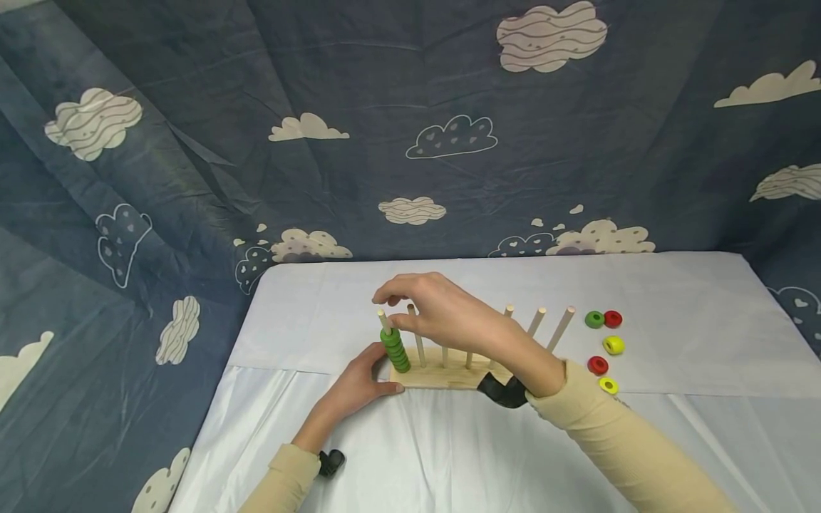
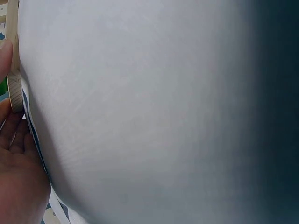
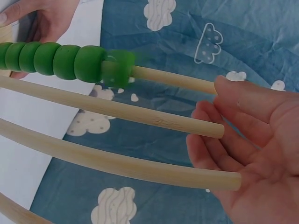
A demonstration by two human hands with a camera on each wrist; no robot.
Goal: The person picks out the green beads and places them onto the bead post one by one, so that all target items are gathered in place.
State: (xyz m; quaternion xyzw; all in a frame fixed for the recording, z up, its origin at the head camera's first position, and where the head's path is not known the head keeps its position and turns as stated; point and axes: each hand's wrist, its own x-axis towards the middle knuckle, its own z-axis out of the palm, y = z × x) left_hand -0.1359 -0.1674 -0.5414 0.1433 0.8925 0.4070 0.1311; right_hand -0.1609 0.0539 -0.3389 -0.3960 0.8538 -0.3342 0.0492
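A wooden stand (image 1: 436, 380) with a row of upright pegs sits on the white cloth. Its leftmost peg carries a stack of green rings (image 1: 395, 350). In the right wrist view, the topmost green ring (image 3: 118, 68) is blurred around the peg. My left hand (image 1: 355, 385) holds the stand's left end, with thumb and fingers about the base edge (image 2: 15, 88). Above the pegs, my right hand (image 1: 442, 306) has its fingers loosely bent and holds nothing. Its thumb is by the tip of the leftmost peg (image 3: 175, 80). The other pegs bear no rings.
Right of the stand lie loose rings: one green (image 1: 594, 319), two red, one of them at the back (image 1: 613, 318), and two yellow, one nearest the front (image 1: 608, 385). A dark cloud-patterned curtain (image 1: 359, 178) hangs behind the white-covered table (image 1: 680, 320).
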